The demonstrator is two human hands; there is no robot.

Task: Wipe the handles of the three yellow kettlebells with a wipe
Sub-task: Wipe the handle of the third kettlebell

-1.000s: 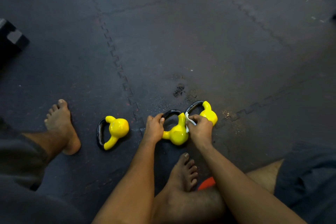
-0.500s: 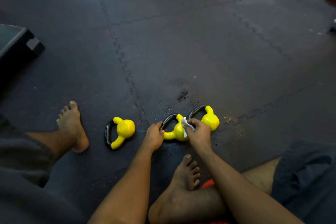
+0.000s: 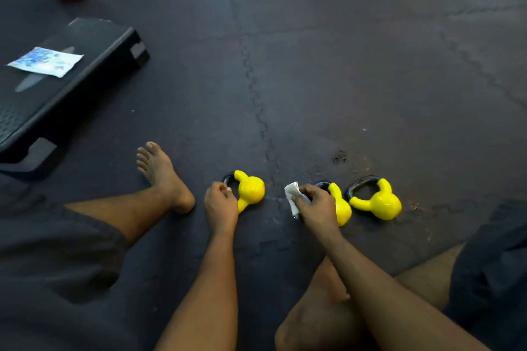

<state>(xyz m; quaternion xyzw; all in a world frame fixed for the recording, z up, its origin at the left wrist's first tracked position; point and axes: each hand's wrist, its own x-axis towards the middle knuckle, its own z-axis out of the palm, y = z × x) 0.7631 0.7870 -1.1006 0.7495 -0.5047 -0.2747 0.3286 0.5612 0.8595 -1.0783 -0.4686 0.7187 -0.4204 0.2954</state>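
We see three small yellow kettlebells with black loop handles lying on their sides in a row on the dark interlocking rubber floor mat [image 3: 370, 80]. Our left hand [image 3: 221, 205], forearm reaching forward, curls its fingers onto the black handle of the left kettlebell [image 3: 251, 189]; whether it fully grips the handle we cannot tell. Our right hand [image 3: 316, 204] pinches a crumpled white wipe [image 3: 292, 196] between thumb and fingers, just left of the middle kettlebell [image 3: 340, 206], whose handle the hand partly hides. The right kettlebell [image 3: 379, 202] lies untouched, just beside the middle one. A bare foot [image 3: 164, 177] rests to the left, near a black plastic step platform [image 3: 85, 71] bearing a blue-and-white packet [image 3: 45, 61].
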